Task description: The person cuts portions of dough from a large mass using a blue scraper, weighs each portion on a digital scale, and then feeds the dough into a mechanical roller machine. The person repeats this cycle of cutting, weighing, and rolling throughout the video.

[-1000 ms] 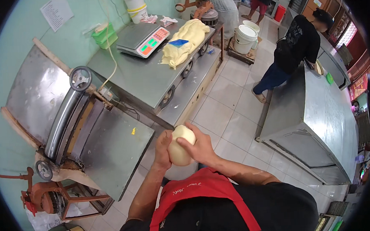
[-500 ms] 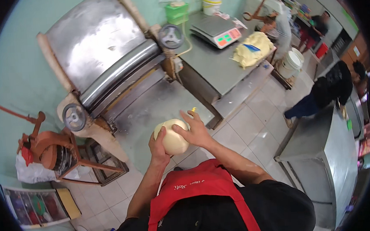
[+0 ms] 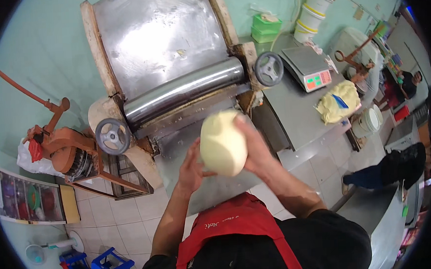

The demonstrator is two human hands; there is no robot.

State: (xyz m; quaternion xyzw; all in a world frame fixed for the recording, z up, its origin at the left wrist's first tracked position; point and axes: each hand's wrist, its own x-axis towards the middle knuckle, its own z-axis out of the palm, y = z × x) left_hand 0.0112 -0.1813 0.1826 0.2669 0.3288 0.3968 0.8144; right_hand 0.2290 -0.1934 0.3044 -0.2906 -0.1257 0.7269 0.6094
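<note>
Dough lump [image 3: 223, 145] plugs the gap b/w L hand [image 3: 190, 170] and R hand [image 3: 259, 149]! Open lane L of it, over the bare steel plate [image 3: 218, 189]. Ahead, tho, crossbar [image 3: 175, 118] + roller [image 3: 184, 91] block the way; L handwheel [image 3: 113, 136] and R handwheel [image 3: 269, 69] jut out. Off R, worktop [image 3: 298, 126] offers a bare near strip, w/ scale [image 3: 309, 66] and pale-yellow mass [image 3: 338, 109] obstructing beyond.

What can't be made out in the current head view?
In the head view:
- Dough ball: underside faces away; surface motion-blurred.
- Right hand: fingertips blurred and hidden by the dough.
- Left hand: dough hides some fingertips, so contact is unclear.
- Steel plate: top cut off by the upper edge.
</note>
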